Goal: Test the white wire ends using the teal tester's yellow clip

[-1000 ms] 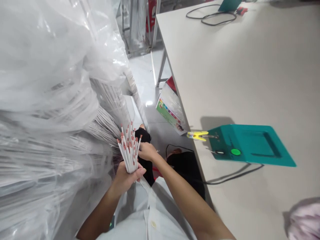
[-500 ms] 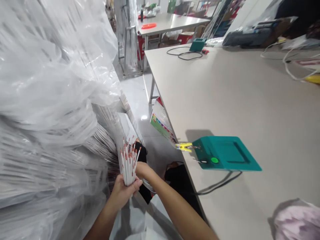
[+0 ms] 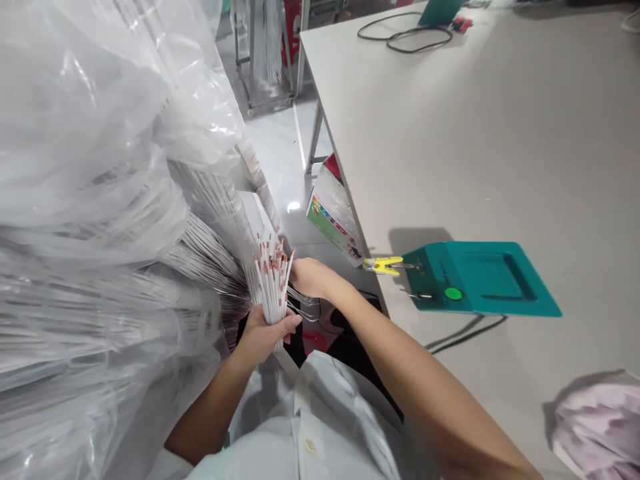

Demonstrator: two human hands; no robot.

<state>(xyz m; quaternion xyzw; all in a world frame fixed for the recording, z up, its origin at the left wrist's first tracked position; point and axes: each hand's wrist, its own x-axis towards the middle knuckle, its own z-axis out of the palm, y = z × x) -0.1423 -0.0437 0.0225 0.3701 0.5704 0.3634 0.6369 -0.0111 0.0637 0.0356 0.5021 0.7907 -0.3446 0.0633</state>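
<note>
A bundle of white wires [image 3: 274, 293] with reddish-brown, copper-looking ends stands upright in my left hand [image 3: 263, 333]. The fingers wrap round its lower part, and the thumb lies across the front. My right hand [image 3: 313, 277] is just behind and to the right of the bundle's upper part. Its fingers curl in toward the wires, but their tips are hidden, so what they grip does not show. Below it, thin loose wires [image 3: 305, 308] bend out to the right. More long white wires [image 3: 213, 257] run from the left toward the bundle.
Clear plastic sheeting [image 3: 100, 133] covers stacked wires on the left. At right, a table [image 3: 450, 153] carries a green device [image 3: 485, 277] with a yellow clip [image 3: 383, 265], a black cable, and pinkish fabric [image 3: 595, 427]. A printed box [image 3: 333, 220] stands beside the table edge.
The view has tilted downward, bringing more of my shirt into sight. My left hand still grips the wire bundle. My right hand shows more to the right of it and higher along it.
</note>
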